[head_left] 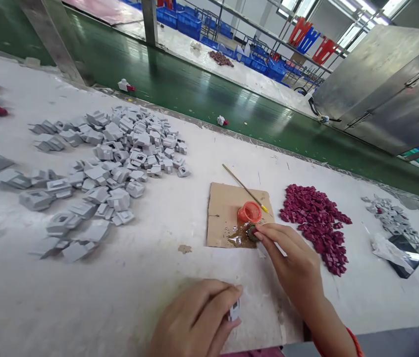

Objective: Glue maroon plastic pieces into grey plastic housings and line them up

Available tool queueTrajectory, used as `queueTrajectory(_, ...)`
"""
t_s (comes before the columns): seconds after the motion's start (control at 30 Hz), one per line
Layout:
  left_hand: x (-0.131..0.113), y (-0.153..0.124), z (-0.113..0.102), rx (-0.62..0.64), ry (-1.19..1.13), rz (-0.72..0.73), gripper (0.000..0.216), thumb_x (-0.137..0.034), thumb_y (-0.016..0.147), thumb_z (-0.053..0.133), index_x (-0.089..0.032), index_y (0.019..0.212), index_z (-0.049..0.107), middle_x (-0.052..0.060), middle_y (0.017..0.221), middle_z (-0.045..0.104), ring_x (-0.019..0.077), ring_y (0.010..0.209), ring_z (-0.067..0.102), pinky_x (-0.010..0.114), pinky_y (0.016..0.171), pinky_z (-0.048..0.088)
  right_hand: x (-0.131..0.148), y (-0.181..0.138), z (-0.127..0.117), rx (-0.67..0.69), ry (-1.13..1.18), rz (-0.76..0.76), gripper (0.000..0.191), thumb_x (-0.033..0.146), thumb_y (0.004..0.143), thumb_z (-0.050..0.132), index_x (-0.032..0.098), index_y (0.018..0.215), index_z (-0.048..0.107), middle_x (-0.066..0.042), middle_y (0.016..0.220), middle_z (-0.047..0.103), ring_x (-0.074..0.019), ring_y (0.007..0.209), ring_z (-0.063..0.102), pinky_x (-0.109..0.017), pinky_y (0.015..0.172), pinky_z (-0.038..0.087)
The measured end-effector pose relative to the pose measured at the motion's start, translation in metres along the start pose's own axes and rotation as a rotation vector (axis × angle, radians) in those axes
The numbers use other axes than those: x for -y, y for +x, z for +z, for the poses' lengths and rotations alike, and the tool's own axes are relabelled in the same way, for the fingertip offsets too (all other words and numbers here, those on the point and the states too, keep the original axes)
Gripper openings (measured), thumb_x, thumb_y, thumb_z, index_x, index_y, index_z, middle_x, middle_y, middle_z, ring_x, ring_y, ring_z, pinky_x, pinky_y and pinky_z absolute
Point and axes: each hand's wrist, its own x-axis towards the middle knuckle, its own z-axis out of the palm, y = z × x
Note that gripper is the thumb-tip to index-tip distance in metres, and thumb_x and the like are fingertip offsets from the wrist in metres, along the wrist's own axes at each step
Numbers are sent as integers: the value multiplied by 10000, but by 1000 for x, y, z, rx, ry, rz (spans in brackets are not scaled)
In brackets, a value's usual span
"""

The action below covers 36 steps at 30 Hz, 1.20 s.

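My left hand (198,320) is closed at the table's near edge, pinching a small grey plastic part (234,311) between thumb and fingers. My right hand (293,258) reaches over the cardboard piece (219,203). Its fingertips pinch a small maroon piece (255,231), mostly hidden, at a small dark round cap (251,233). Wet brown liquid (237,238) is spread beside the cap on the cardboard. Just behind stands an open red cup (249,212). A thin brush-like stick (244,186) with a yellow end lies across the cardboard's far edge.
A heap of grey parts (120,158) spreads over the left side. Right of the cardboard lies a pile of maroon pieces (315,223), then small grey pieces (395,215) and a dark box (404,255). A green conveyor belt (180,99) runs behind, carrying two grey-and-maroon assemblies (221,120).
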Motion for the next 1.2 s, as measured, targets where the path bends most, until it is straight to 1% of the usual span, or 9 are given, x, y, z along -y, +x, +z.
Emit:
queueTrajectory(0.07,0,2,1,-37,16,-22,167,-252,982,498,-233,1124,585,16,943,706,143,836,685,212,769,549,0,0,0,1,-7,-4,106,87,900,622,130,975,683,-67,936,701,-138,868,653,-239,831,539)
queueTrajectory(0.17,-2,5,2,-44,-29,-37,122,-273,978,511,-222,1065,579,4,910,697,139,805,661,220,742,534,1,0,0,14,-6,-9,105,78,898,625,122,975,682,-66,934,698,-129,868,646,-225,837,527)
queueTrajectory(0.3,-1,6,2,-41,-56,-49,128,-183,938,572,-209,1063,581,3,925,689,149,851,632,233,776,521,3,3,-2,14,-3,-2,108,64,890,634,127,966,678,-58,929,696,-121,870,645,-215,853,518)
queueTrajectory(0.43,0,3,3,-30,-36,-68,184,-121,899,609,-202,1061,582,2,930,690,163,855,623,254,768,519,15,-1,-11,-73,25,25,185,13,856,652,148,983,666,-46,949,688,-119,883,646,-220,854,523)
queueTrajectory(0.5,-1,2,4,-30,-35,-85,188,-115,891,616,-203,1054,584,1,925,691,169,851,623,263,763,519,27,-10,-16,-108,103,83,225,8,850,650,167,1008,663,-34,958,685,-123,887,644,-217,819,537)
queueTrajectory(0.67,-4,0,4,0,-69,-152,217,-92,880,613,-211,1059,577,1,947,694,179,868,627,286,776,523,59,-42,-13,-34,440,257,266,22,866,593,213,1040,656,-19,933,667,-139,860,652,-216,714,570)
queueTrajectory(0.77,-5,2,3,9,-83,-167,206,-90,892,591,-208,1058,567,1,955,689,177,881,624,287,788,519,67,-54,-6,-19,508,299,271,29,874,579,225,1045,656,-26,957,674,-145,884,664,-208,722,582)
queueTrajectory(0.97,-5,3,2,9,-78,-155,189,-124,904,604,-200,1073,563,4,957,684,168,895,618,271,804,513,62,-57,-2,57,523,283,252,41,893,572,222,1054,643,-29,1015,679,-128,961,671,-179,820,575)
queueTrajectory(1.2,-5,2,1,9,-68,-162,177,-151,919,588,-202,1087,571,9,965,688,169,895,618,274,799,528,62,-57,-2,125,520,167,353,-38,847,577,185,1116,622,-79,1057,673,-170,980,669,-239,776,607)
